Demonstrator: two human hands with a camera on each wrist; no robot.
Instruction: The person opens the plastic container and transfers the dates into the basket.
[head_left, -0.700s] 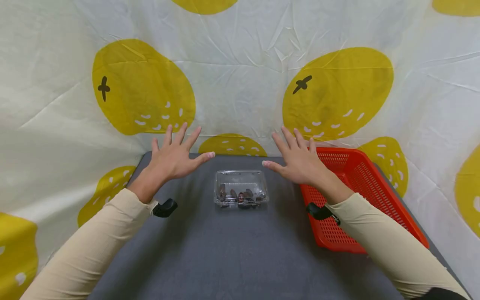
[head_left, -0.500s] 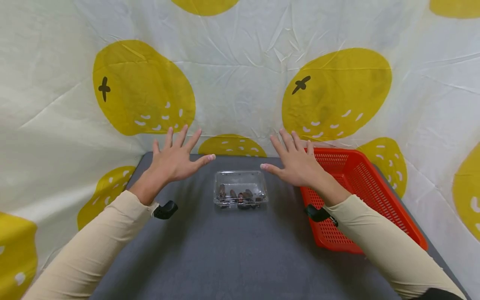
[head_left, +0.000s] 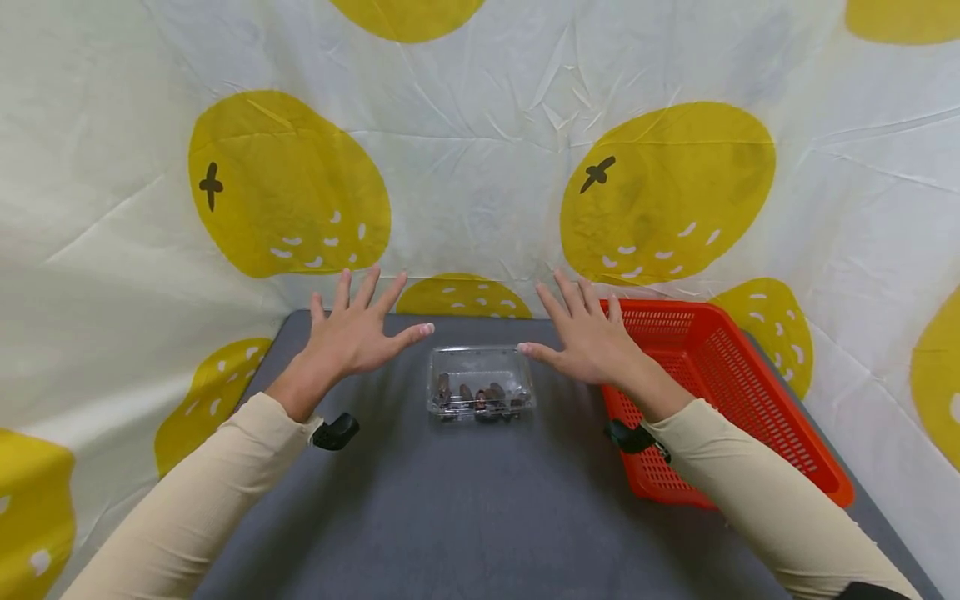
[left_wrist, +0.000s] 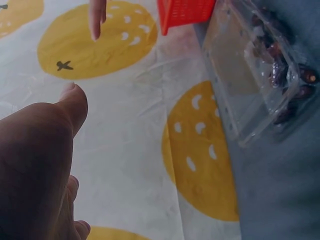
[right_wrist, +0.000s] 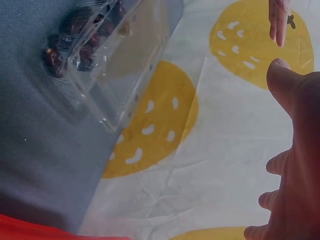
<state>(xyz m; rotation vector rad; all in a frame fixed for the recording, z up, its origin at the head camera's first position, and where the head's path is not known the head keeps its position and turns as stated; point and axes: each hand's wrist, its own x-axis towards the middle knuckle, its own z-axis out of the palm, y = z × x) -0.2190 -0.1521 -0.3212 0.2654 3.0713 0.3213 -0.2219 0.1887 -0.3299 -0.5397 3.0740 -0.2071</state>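
A clear plastic clamshell box (head_left: 482,367) stands on the grey table between my hands. Several dark brown, glossy oval fruits that look like dates (right_wrist: 90,42) lie in its bottom. My left hand (head_left: 350,333) hangs in the air to the left of the box, fingers spread and holding nothing. On the other side my right hand (head_left: 588,337) is held up the same way, palm down and fingers spread, its thumb overlapping the box's right corner in the head view. Behind and below the right forearm is a red plastic basket (head_left: 738,400).
The red basket fills the right side of the grey tabletop (head_left: 480,517). A white cloth (head_left: 480,192) with large yellow fruit prints hangs right behind the table and along both sides. A black wrist camera (head_left: 336,432) sticks out below the left wrist.
Both hands appear slightly lower in the head view, along with the whole scene, and the right hand has shifted a little left. Box and basket stay in place.
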